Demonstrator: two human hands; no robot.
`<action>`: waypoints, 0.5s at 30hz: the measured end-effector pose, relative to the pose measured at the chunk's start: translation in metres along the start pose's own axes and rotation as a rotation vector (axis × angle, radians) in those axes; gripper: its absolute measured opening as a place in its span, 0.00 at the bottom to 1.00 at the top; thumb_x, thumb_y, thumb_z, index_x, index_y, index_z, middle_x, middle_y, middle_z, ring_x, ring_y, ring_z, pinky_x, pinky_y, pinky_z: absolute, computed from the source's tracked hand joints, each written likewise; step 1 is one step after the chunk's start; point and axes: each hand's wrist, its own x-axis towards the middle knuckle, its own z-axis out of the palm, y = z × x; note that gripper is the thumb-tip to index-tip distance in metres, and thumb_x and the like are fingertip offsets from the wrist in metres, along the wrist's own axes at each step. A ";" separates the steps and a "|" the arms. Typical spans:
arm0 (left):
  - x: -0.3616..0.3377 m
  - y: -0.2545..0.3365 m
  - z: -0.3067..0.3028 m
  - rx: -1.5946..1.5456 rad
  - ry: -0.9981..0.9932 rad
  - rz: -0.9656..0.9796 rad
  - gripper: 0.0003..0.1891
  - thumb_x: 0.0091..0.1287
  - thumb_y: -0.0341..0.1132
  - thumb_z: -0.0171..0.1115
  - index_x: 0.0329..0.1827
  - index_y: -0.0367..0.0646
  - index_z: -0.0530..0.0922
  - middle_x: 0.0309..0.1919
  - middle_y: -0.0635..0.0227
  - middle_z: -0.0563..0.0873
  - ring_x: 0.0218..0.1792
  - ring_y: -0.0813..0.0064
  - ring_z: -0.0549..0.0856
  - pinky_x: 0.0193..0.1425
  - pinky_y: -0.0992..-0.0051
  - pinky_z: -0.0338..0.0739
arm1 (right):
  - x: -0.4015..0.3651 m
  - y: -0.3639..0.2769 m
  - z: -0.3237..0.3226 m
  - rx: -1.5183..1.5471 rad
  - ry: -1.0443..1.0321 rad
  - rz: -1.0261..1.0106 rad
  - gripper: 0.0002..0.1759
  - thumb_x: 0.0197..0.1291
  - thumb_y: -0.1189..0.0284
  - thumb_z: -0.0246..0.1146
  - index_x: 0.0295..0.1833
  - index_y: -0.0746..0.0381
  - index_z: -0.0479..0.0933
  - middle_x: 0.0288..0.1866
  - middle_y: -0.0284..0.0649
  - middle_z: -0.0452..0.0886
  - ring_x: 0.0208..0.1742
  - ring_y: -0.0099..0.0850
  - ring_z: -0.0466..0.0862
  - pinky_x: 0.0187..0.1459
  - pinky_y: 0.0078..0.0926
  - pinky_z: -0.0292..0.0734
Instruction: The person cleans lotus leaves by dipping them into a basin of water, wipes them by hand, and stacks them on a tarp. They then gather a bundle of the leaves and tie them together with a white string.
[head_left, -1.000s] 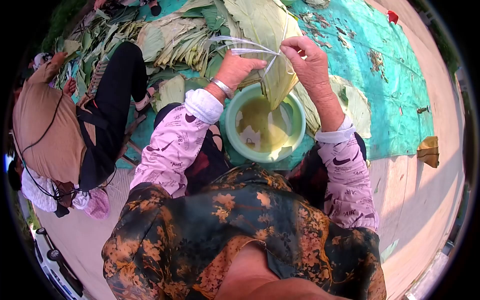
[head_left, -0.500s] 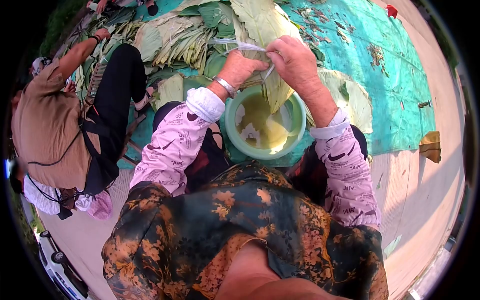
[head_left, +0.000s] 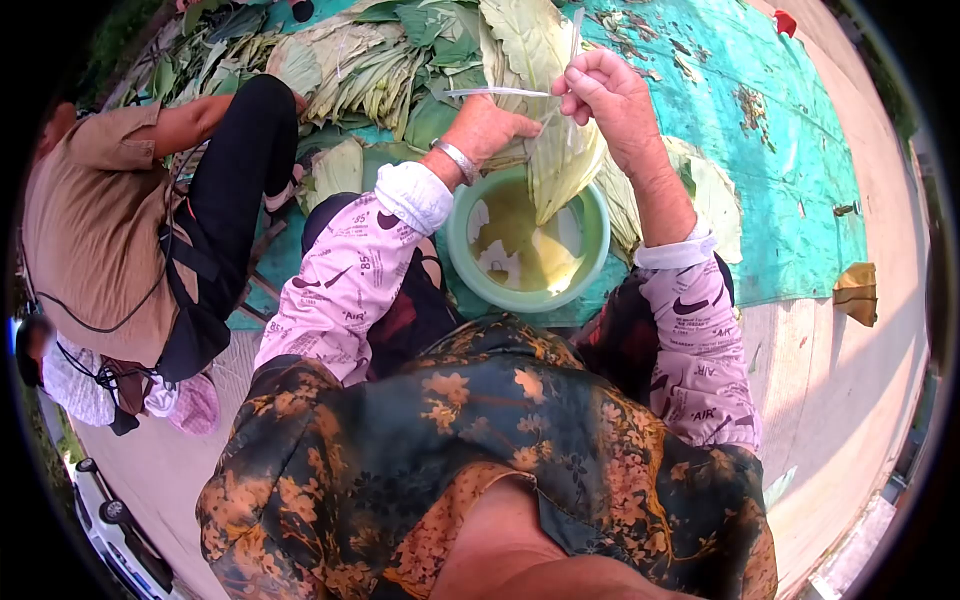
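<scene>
On a teal tarp [head_left: 790, 200] laid over bare ground, the right hand [head_left: 610, 95] pinches a pale strip [head_left: 495, 92] pulled taut. The left hand [head_left: 490, 125] is closed around the top of a leaf bundle [head_left: 560, 160], which hangs over a green basin [head_left: 600, 240] at the tarp's near edge. The tie looks half made. Cinching it calls for a steady left grip and an even pull.

Sunlit outdoor pavement [head_left: 850, 400]; teal tarp [head_left: 790, 180] spread across ground.

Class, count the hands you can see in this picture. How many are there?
2. The left hand grips the leaf bundle over the green basin; the right hand pinches a pale strip above it. The neighbouring person's hands may be hidden.
</scene>
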 end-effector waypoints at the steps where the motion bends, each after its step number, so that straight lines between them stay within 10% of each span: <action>1: 0.001 -0.003 0.000 -0.019 0.013 0.036 0.17 0.44 0.24 0.69 0.39 0.33 0.79 0.33 0.65 0.84 0.31 0.75 0.81 0.38 0.76 0.77 | 0.000 0.001 0.000 -0.047 -0.027 -0.034 0.11 0.57 0.76 0.59 0.46 0.65 0.72 0.32 0.32 0.77 0.26 0.16 0.73 0.28 0.13 0.69; 12: -0.003 0.009 -0.006 -0.039 -0.007 -0.139 0.15 0.45 0.24 0.68 0.37 0.32 0.79 0.32 0.62 0.84 0.29 0.73 0.81 0.35 0.74 0.78 | 0.001 0.010 -0.001 -0.820 -0.096 -0.530 0.11 0.50 0.77 0.61 0.42 0.60 0.76 0.29 0.36 0.73 0.28 0.28 0.73 0.35 0.23 0.71; 15: -0.003 0.009 -0.006 -0.041 -0.001 -0.111 0.14 0.46 0.25 0.69 0.37 0.32 0.80 0.31 0.64 0.84 0.28 0.75 0.82 0.35 0.76 0.78 | -0.004 -0.002 -0.003 -0.875 -0.142 -0.388 0.09 0.52 0.77 0.59 0.41 0.60 0.76 0.29 0.36 0.72 0.29 0.29 0.73 0.35 0.23 0.71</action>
